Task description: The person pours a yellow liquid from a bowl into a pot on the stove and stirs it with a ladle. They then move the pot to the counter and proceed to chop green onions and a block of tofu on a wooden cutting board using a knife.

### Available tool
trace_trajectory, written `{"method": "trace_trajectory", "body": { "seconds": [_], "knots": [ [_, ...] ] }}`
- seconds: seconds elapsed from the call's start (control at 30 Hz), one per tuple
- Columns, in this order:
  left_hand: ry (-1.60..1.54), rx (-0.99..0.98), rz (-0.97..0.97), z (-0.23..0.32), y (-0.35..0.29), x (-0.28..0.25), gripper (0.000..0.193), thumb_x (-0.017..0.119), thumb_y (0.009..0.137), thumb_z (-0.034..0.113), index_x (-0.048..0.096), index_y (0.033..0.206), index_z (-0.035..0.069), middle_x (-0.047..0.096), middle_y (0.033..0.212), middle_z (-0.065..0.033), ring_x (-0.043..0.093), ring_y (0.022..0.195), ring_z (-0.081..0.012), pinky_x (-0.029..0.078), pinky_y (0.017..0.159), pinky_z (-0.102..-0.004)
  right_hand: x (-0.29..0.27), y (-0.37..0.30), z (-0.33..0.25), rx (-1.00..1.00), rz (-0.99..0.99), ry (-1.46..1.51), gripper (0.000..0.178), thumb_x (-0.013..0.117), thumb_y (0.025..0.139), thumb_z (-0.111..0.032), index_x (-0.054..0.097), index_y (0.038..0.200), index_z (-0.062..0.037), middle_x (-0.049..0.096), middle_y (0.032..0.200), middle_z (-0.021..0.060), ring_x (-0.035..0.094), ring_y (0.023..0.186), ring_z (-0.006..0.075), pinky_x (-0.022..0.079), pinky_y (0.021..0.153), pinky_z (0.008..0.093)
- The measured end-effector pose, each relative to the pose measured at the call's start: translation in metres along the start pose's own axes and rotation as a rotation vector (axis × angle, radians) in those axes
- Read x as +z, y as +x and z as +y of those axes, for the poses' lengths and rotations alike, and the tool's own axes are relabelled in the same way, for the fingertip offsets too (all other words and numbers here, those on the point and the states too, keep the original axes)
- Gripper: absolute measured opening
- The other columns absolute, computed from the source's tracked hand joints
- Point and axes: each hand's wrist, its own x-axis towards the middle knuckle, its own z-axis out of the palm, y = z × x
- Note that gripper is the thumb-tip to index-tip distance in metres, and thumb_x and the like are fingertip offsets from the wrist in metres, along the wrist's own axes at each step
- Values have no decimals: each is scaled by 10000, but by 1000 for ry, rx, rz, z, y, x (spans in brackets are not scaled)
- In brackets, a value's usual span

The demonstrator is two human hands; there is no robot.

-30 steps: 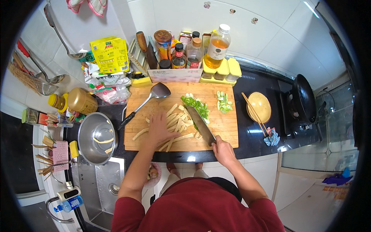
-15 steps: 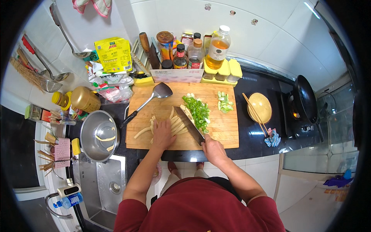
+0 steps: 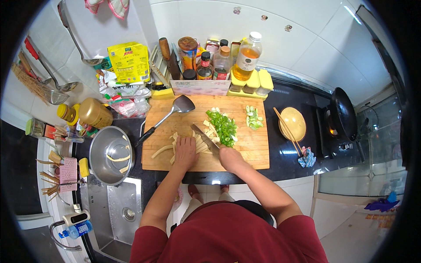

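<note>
A wooden cutting board lies before me on the dark counter. My left hand presses down on a bunch of long pale strips, perhaps tofu skin, its fingers bent over them. In my right hand is a kitchen knife, gripped by the handle, its wide blade slanting up and left beside the strips' right ends. Short cut pale pieces lie just past the blade. To their right is a heap of chopped green vegetable. A smaller pile of pale green slices sits farther right.
A black-headed turner rests across the board's left part. Left of the board, a steel bowl holds a few strips beside the sink. Bottles and yellow-lidded seasoning boxes line the back. Rightward are a yellow bowl with chopsticks and a wok.
My right hand and the knife have shifted left, closer to my left hand, and the blade now shows narrower. My left hand stays on the strips.
</note>
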Motion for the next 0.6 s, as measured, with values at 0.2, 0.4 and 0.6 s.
{"method": "trace_trajectory", "body": {
  "seconds": [0.2,0.4,0.6],
  "knots": [
    [-60,-2,51,1,-2,1,589,788,631,203,519,1121,18,564,1052,-153,524,1055,-323,381,1011,-460,39,9,-3,94,171,134,219,512,908,-110,545,1055,49,665,859,302,668,828,445,537,745,520],
    [-38,-136,-50,-2,20,2,818,828,625,279,449,1285,-18,557,1120,-165,510,1091,-339,362,1024,-464,7,11,3,65,201,197,221,550,919,-147,517,1008,53,631,771,325,638,766,480,506,705,541],
    [-78,-136,15,-5,9,-31,1044,855,569,408,368,1367,-57,456,1340,-239,372,1310,-395,162,1169,-533,-39,-27,-22,64,135,129,207,506,928,-125,516,1026,57,644,786,317,649,782,477,515,716,539]
  ]
}}
